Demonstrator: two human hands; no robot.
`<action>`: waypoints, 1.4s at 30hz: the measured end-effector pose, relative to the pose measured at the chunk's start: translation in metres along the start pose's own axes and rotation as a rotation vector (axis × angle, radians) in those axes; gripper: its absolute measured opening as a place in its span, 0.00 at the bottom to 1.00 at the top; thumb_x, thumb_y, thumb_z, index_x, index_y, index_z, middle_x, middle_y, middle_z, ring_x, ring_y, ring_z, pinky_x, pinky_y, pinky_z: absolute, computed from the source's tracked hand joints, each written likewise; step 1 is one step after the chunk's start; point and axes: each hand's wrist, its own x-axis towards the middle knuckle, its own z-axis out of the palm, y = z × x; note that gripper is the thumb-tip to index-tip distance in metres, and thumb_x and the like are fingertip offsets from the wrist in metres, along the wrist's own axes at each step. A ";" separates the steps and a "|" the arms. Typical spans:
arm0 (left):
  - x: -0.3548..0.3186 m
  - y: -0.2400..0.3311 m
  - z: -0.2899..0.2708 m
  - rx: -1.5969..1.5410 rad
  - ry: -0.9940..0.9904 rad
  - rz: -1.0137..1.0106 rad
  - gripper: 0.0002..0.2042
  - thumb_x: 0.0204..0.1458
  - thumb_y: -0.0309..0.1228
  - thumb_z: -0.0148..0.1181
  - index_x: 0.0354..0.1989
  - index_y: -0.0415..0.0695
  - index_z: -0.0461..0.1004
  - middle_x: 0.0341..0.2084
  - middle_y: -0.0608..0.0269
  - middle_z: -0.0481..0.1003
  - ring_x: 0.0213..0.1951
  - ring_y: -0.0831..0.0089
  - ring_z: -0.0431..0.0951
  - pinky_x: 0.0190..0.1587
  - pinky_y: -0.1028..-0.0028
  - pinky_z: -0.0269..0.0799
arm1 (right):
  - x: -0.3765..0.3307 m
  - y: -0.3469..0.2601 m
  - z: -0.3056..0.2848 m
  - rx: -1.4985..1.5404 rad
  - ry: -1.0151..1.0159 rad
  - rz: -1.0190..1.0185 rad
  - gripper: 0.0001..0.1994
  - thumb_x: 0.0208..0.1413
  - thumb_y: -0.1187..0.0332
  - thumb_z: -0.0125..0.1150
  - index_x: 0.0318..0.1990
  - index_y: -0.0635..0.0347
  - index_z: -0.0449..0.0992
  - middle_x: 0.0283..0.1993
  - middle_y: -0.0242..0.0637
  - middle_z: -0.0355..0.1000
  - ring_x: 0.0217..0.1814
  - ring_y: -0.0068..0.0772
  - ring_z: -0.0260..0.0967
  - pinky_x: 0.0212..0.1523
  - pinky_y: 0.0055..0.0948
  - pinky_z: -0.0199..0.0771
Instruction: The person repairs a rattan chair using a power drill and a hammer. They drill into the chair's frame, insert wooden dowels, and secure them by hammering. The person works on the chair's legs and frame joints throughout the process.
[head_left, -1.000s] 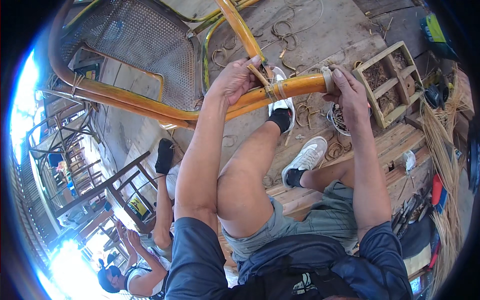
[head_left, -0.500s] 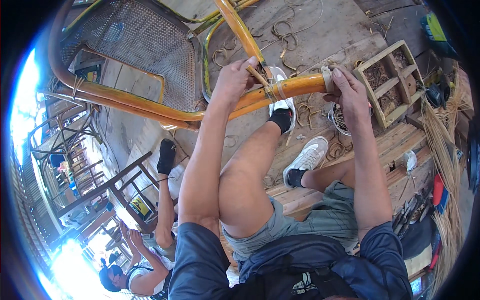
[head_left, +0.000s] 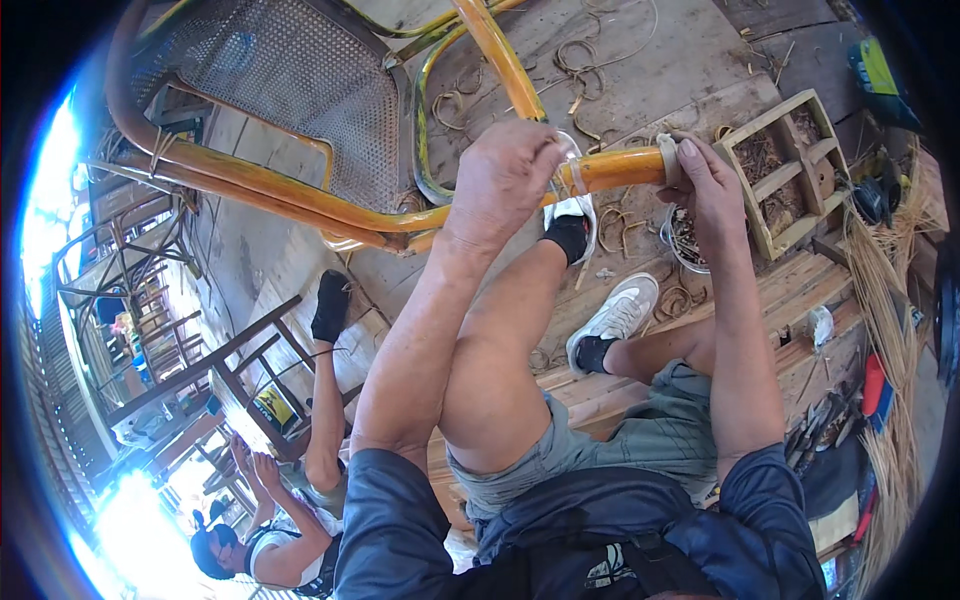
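A glossy yellow-brown rattan pole (head_left: 625, 169), part of a chair frame, runs across in front of me. My left hand (head_left: 505, 185) is closed in a pinch on top of it, beside a pale band (head_left: 575, 176) wound round the pole. The knuckles hide most of what those fingers hold. At the pole's right end, a pale rattan strip (head_left: 667, 158) is wrapped round it. The thumb and fingers of my right hand (head_left: 710, 185) are closed on this strip. The chair's woven cane panel (head_left: 300, 90) lies beyond, to the left.
A divided wooden tray (head_left: 785, 172) with scraps and a small container (head_left: 685, 240) are to the right. A bundle of pale fibres (head_left: 885, 330) and several hand tools (head_left: 825, 425) lie farther right. Curled offcuts (head_left: 580, 65) litter the floor. Another person (head_left: 285, 545) sits at lower left.
My left hand has moved right along the pole and turned over, now covering the short stick-like piece that stuck out beside it. My right hand stays at the pole's end; the view shifts slightly.
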 end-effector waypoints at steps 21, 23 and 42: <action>-0.042 0.013 0.000 0.388 -0.144 0.519 0.10 0.37 0.33 0.62 0.27 0.46 0.71 0.24 0.66 0.69 0.31 0.67 0.71 0.38 0.67 0.65 | -0.006 0.000 0.001 -0.002 0.030 0.016 0.19 0.61 0.58 0.50 0.51 0.63 0.70 0.41 0.35 0.72 0.37 0.25 0.71 0.33 0.25 0.75; -0.045 0.011 0.003 0.332 -0.208 0.500 0.11 0.37 0.35 0.64 0.27 0.46 0.71 0.24 0.66 0.69 0.31 0.67 0.70 0.38 0.67 0.65 | -0.006 0.001 0.001 0.005 0.024 0.024 0.19 0.61 0.58 0.49 0.51 0.64 0.69 0.41 0.35 0.72 0.37 0.26 0.72 0.33 0.26 0.76; -0.017 -0.049 -0.012 -0.464 0.082 -0.398 0.16 0.55 0.39 0.52 0.33 0.35 0.74 0.22 0.66 0.74 0.27 0.77 0.69 0.31 0.72 0.66 | -0.002 0.010 0.004 -0.084 0.080 0.039 0.18 0.59 0.63 0.44 0.50 0.68 0.67 0.42 0.43 0.70 0.39 0.36 0.73 0.32 0.35 0.79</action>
